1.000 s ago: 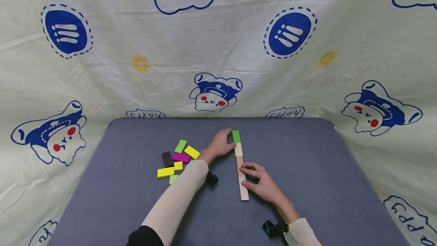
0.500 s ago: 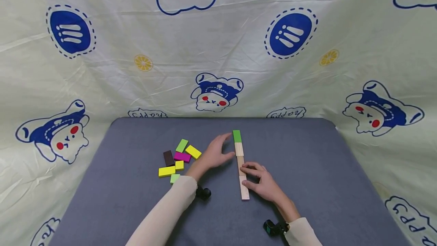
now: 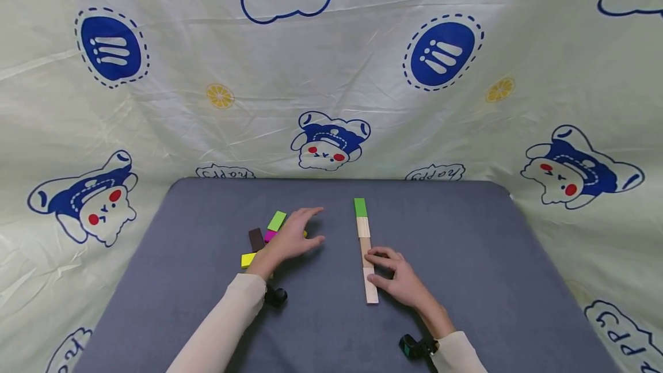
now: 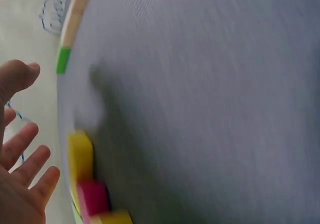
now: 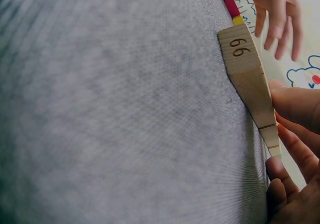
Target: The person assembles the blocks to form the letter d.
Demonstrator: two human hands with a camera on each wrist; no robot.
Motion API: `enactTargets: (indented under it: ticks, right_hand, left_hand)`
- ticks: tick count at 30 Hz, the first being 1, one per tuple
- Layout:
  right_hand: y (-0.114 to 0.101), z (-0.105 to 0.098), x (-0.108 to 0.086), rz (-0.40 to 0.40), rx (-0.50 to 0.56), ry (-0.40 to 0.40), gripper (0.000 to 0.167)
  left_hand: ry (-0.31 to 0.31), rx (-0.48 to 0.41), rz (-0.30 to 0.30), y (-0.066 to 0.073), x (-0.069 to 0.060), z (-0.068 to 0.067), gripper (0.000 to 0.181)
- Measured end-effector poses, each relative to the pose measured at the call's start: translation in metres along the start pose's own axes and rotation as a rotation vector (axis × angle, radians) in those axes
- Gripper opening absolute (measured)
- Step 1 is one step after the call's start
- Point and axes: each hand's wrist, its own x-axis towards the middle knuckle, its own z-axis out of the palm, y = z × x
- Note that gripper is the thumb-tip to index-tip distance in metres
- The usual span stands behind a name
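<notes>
Four blocks (image 3: 365, 244) lie end to end, touched by the relaxed right hand (image 3: 396, 275); loose blocks (image 3: 256, 240) at 9 o'clock apparently remain, near the released, empty left hand (image 3: 291, 239).

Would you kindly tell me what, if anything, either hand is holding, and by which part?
Nothing appears held: the left hand is empty; the right hand merely touches the wooden blocks.

Block (image 5: 251, 82) reads 66 or 99; backdrop (image 3: 357, 82) "happy"
</notes>
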Motion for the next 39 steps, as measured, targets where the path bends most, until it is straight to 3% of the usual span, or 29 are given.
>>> enactTargets:
  ticks: [7,16,27,33,39]
  right_hand:
    - [0.000,0.000,0.000,0.004,0.009,-0.002,0.045]
    - [0.001,0.001,0.001,-0.009,-0.010,0.005,0.045]
    - [0.003,-0.001,0.002,-0.007,0.005,0.005,0.044]
    - [0.003,-0.002,0.003,0.009,0.017,0.006,0.044]
    - [0.001,0.000,0.000,0.013,0.020,0.005,0.044]
  left_hand:
    - [-0.033,0.055,-0.033,-0.027,-0.010,-0.018,0.072]
    - [-0.060,0.086,-0.085,-0.041,-0.015,-0.031,0.072]
    - [-0.039,0.063,-0.082,-0.040,-0.010,-0.022,0.064]
    - [-0.035,0.045,-0.054,-0.035,-0.005,-0.019,0.051]
    - [-0.046,0.043,-0.066,-0.035,-0.006,-0.015,0.034]
